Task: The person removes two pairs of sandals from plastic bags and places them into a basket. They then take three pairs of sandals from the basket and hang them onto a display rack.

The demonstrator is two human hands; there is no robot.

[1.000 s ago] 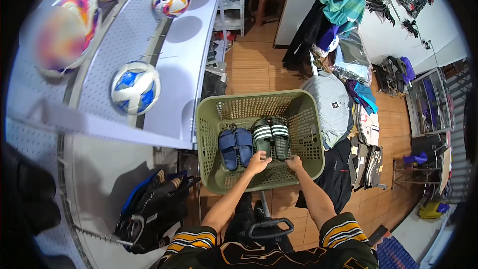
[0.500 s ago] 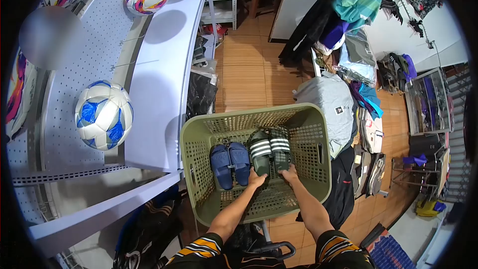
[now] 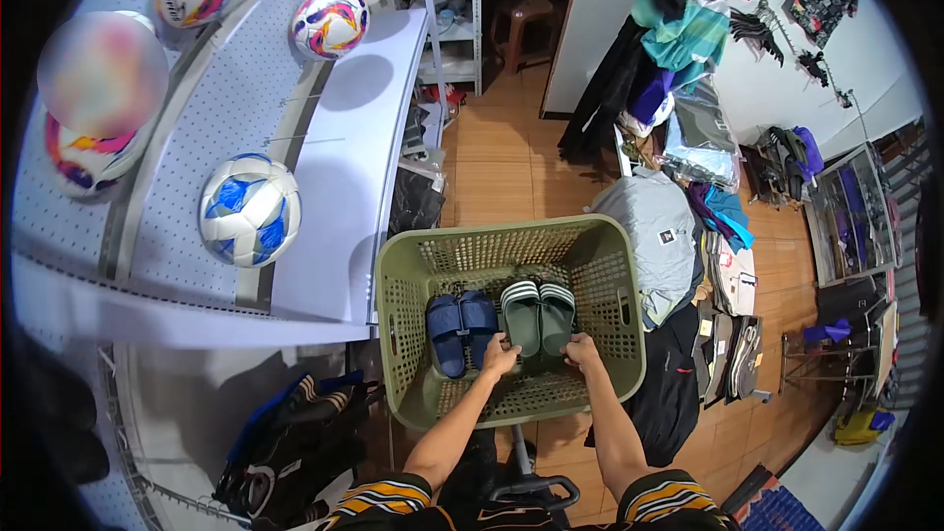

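Observation:
A pair of green slide sandals with white-striped straps is inside the olive plastic basket, toes pointing away from me. My left hand pinches the heel area of the left green slide at its outer side. On the other side, my right hand has its fingers closed at the heel of the right green slide. Just left of my left hand, a pair of navy blue slides lies on the basket floor.
Left stands a pale metal shelf with a blue-and-white ball and several colourful balls. Dark clothes hang below it. Folded clothes are piled right of the basket. Beyond lies a tiled floor with a brown stool.
The green slides have tipped flatter, so their footbeds show and the straps sit farther from me. Both hands remain at the heels. My view has shifted a little, showing more of the shelf.

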